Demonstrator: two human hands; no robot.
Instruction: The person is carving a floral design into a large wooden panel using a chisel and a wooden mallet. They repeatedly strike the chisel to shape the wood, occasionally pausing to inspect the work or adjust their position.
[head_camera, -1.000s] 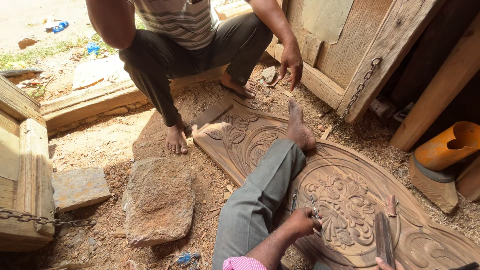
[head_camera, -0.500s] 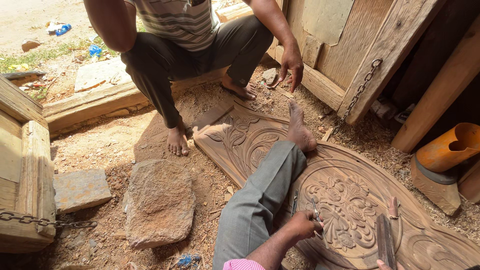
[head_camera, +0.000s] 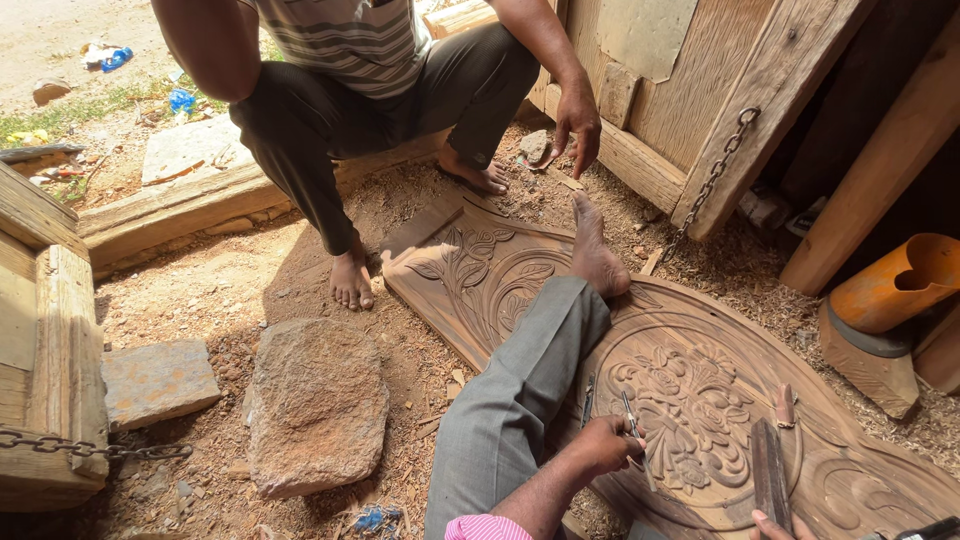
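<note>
The left hand has its fingers clamped on a thin chisel, its tip beside the flower medallion on the carved wooden panel, which lies on the floor. Of the right hand only fingertips show, near a flat mallet; its grip I cannot tell. Carving seems in hand; the next cut would need a steady tip
</note>
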